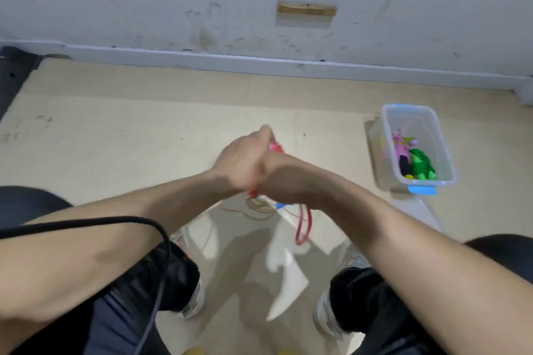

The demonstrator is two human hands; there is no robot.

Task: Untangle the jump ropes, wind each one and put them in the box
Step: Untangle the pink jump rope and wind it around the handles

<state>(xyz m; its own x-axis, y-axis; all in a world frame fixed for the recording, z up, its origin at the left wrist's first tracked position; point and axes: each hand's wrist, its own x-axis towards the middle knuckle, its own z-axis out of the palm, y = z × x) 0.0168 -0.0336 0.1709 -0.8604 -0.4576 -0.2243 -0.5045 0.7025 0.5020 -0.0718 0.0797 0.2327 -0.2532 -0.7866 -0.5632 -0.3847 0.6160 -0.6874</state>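
My left hand [243,157] is fisted round a red rope [302,225], with a pink end showing at the top of the fist and a red loop hanging below my crossed wrists (the frame is blurred). My right hand is hidden behind the left, so I cannot tell its grip. A yellowish rope [259,212] lies on the floor [115,138] beneath. The clear box [409,106] stands well apart on my right, holding a pink rope [401,147] and a green rope [421,167]
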